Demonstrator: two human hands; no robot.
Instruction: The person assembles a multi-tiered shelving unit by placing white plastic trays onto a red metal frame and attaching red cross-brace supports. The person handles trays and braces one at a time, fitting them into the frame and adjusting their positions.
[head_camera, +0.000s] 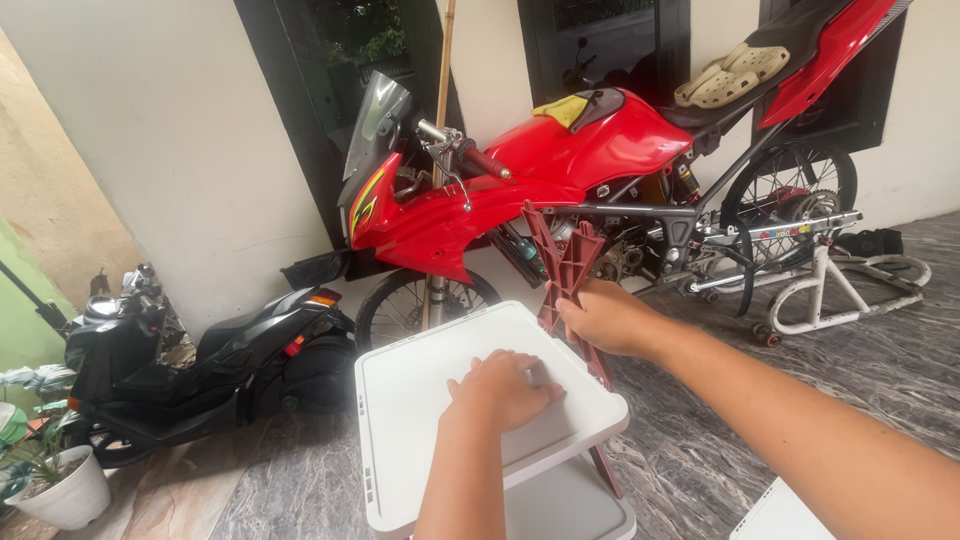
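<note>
Now the left hand lies palm down on the white tray of a plastic cart, near the tray's right edge, with the fingers bent and pressing the flat surface; this grip holds nothing. The right hand is at the far right corner of the tray, and its grip is closed around a dark red plastic frame piece. This piece stands almost upright and tilts a little. Its upper part rises above the hand, and a lower leg of it runs down beside the right edge of the tray. The middle of the piece is hidden inside the hand, so I cannot tell how it meets the tray. A second white shelf shows under the tray, cut off by the lower border. Another white part is cut off at the bottom right.

Behind the cart a red motorcycle stands on a white stand, with a beige sandal on its seat. A black scooter is at the left, beside a potted plant. Everything stands on a grey marble floor.
</note>
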